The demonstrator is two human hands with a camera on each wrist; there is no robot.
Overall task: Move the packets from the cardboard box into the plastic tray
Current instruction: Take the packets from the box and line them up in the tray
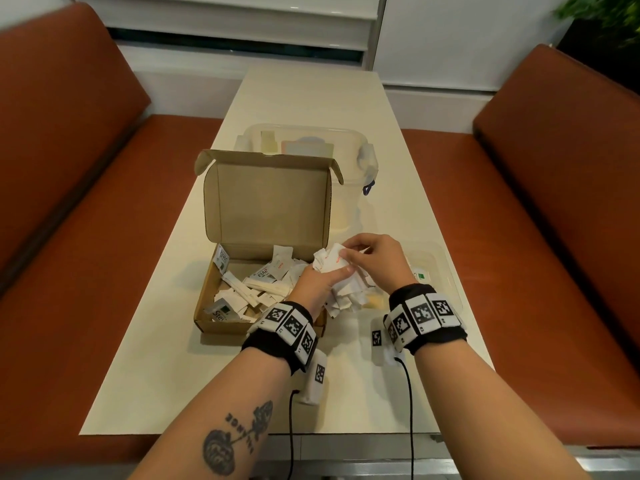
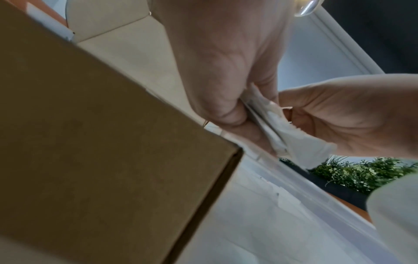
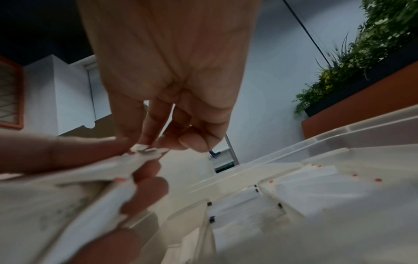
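An open cardboard box (image 1: 204, 299) on the cream table holds several white packets (image 1: 256, 285). My left hand (image 1: 322, 278) grips a thick bunch of white packets (image 1: 346, 292) above the box's right edge, beside the clear plastic tray (image 1: 446, 271). My right hand (image 1: 367, 254) pinches the top packet (image 1: 334, 258) of that bunch between thumb and fingers. In the left wrist view the bunch (image 2: 282, 132) sits between the left fingers (image 2: 226, 114) and the right hand (image 2: 353, 116). The right wrist view shows the right fingertips (image 3: 144, 141) on the packet edge (image 3: 144, 151), with the tray's compartments (image 3: 316, 187) below holding packets.
A clear lidded plastic container (image 1: 353, 157) stands behind the box's raised lid (image 1: 266, 199). Orange-brown bench seats (image 1: 69, 168) flank the narrow table (image 1: 311, 95). A green plant (image 1: 602, 15) is at the far right. Cables run from both wristbands off the near table edge.
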